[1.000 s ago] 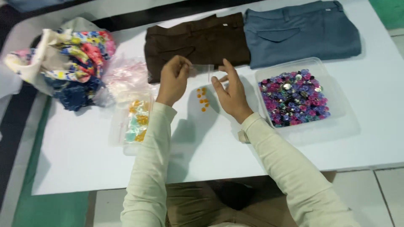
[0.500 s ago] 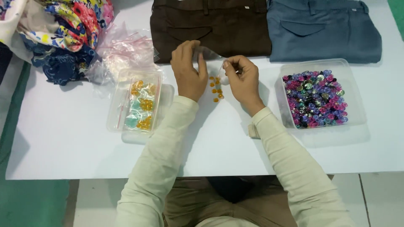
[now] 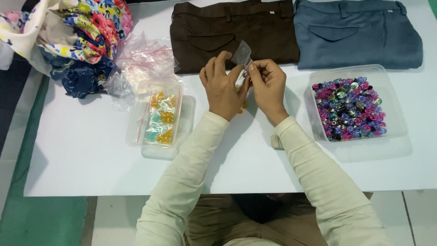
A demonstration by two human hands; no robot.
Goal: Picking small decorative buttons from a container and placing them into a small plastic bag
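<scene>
Both hands meet above the white table (image 3: 91, 155), just in front of the brown trousers (image 3: 232, 32); the left hand (image 3: 223, 89) and right hand (image 3: 268, 86) pinch a small clear bag (image 3: 242, 55) between fingertips, its top standing upright; whether it is sealed cannot be told. A few orange beads (image 3: 241, 108) lie under the hands. In my judgement the mouth should be held wide and level over the table; a tilt risks spilling beads; the tray of bagged beads (image 3: 157, 114) sits near at left.
</scene>
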